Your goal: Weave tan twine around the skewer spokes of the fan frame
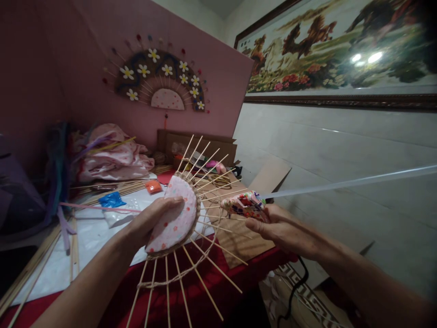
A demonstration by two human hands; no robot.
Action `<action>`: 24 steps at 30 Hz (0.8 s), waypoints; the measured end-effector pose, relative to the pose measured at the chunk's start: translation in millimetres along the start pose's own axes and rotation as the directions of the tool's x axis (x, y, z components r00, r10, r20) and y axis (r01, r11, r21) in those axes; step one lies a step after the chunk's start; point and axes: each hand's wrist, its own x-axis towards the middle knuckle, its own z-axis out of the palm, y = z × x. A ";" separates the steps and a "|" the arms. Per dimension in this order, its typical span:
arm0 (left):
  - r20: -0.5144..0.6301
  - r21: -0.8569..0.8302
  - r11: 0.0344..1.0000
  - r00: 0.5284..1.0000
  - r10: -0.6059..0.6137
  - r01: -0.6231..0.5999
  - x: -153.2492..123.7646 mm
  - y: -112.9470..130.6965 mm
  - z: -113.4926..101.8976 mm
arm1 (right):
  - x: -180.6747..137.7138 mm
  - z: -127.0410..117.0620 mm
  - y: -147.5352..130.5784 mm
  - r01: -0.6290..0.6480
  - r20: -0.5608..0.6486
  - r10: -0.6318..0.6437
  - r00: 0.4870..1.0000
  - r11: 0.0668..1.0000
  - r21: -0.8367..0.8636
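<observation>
My left hand (pixel 160 216) grips a half-round fan frame, thumb flat on its pink dotted cloth centre (pixel 179 214) and other fingers hidden beneath. Thin wooden sticks (pixel 205 284) fan out from its curved edge, with a twisted cord (pixel 184 274) woven across them partway out. To the right, my right hand (pixel 273 223) is closed around a glue gun (pixel 244 205) covered in floral cloth. Its narrow end points left, over the sticks. A long translucent glue stick (pixel 341 186) runs out of its rear toward the right edge.
A finished flowered fan (pixel 167 68) hangs on the pink panel. On the table lie pink cloth (pixel 112 152), a blue packet (pixel 112 199), an orange packet (pixel 153 186), loose sticks (pixel 41 259) and brown cardboard (pixel 246 246). A black cable (pixel 302 282) hangs at the right.
</observation>
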 end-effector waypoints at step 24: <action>0.008 -0.007 1.000 1.000 -0.005 0.005 2.0 0.0 -0.8 | -3.0 -1.0 3.4 -0.028 -0.003 0.028 1.000 0.999 -0.025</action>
